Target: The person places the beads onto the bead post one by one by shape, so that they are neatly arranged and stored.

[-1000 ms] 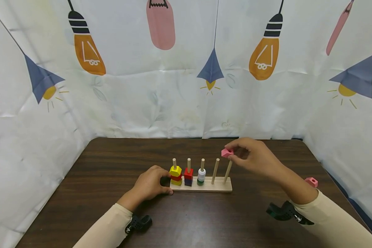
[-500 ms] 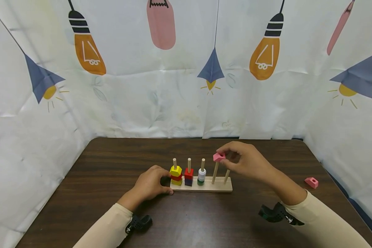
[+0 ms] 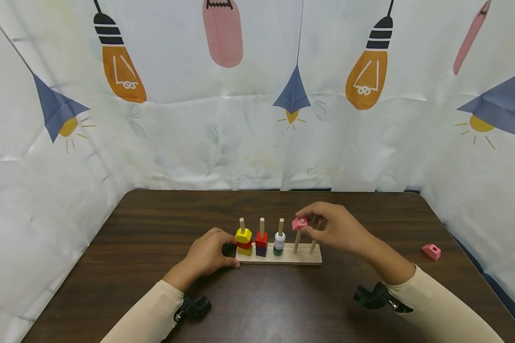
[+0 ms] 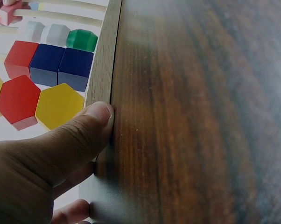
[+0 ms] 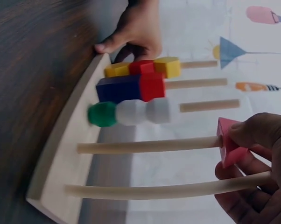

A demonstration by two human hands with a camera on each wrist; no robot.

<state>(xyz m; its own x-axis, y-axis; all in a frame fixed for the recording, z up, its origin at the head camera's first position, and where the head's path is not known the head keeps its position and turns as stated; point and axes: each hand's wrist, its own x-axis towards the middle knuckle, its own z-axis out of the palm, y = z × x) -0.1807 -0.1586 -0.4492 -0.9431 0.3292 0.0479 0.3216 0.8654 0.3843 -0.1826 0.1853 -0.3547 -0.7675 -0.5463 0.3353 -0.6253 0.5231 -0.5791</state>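
Note:
A wooden peg stacker (image 3: 289, 257) stands on the table, its pegs upright. My left hand (image 3: 210, 252) grips its left end, the thumb (image 4: 99, 113) on the front edge of the base. With thumb and fingers my right hand (image 3: 336, 226) pinches a pink block (image 3: 299, 224) at the top of the fourth peg (image 5: 150, 145); the peg's tip is in the block's hole. The far right peg (image 5: 168, 190) is bare and passes close to the right fingers. Yellow and red hexagonal blocks (image 4: 60, 105), red and blue square blocks (image 4: 43, 63), and white and green round beads (image 3: 279, 244) sit on the other pegs.
A second pink block (image 3: 431, 251) with a hole lies on the brown table (image 3: 154, 219) near its right edge. A white curtain (image 3: 171, 138) printed with lamps hangs behind and beside the table. Each wrist wears a black camera mount (image 3: 192, 308).
My right hand has moved left from above the last peg to the fourth, then lowered the pink block onto its tip. My left hand has stayed in place.

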